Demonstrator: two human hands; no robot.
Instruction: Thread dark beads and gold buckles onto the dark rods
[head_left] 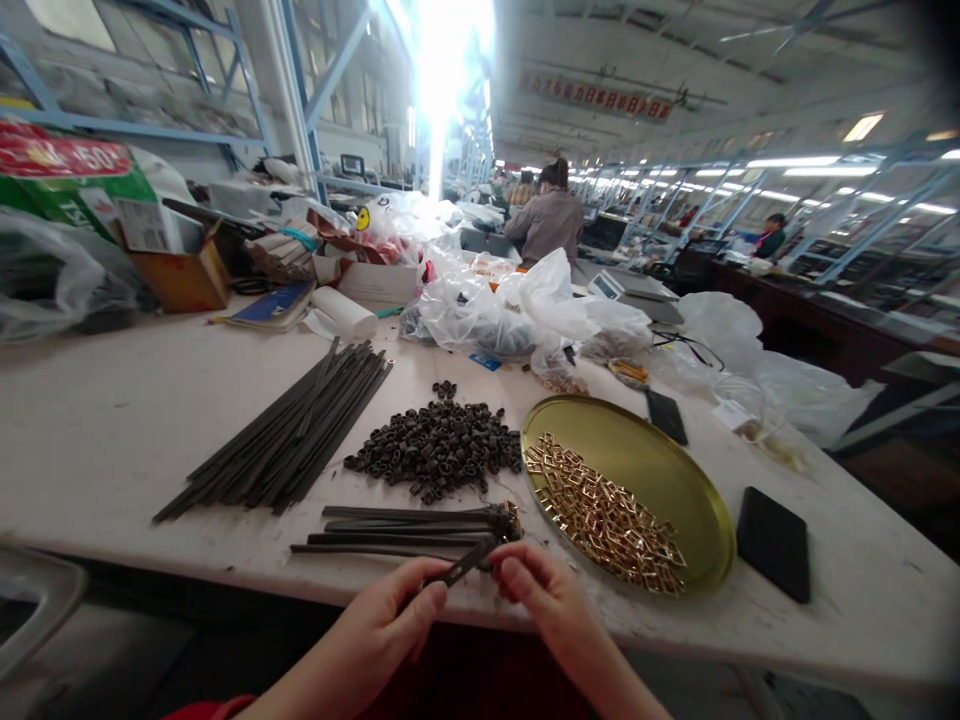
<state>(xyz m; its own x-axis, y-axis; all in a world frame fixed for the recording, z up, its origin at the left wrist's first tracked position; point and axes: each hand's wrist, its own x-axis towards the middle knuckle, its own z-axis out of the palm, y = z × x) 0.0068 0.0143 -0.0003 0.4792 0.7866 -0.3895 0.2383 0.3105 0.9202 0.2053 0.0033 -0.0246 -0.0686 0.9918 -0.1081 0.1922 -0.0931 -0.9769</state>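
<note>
while the left hand (401, 610) pinches a dark strap (466, 564), the right hand (546, 590) grips its other end; black loops (442, 445) lie at twelve o'clock, gold buckles (600, 512) at two.

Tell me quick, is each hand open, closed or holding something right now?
Left hand: closed, holding a dark strip.
Right hand: curled at the strip's other end; whether it is closed on anything cannot be told.
</note>
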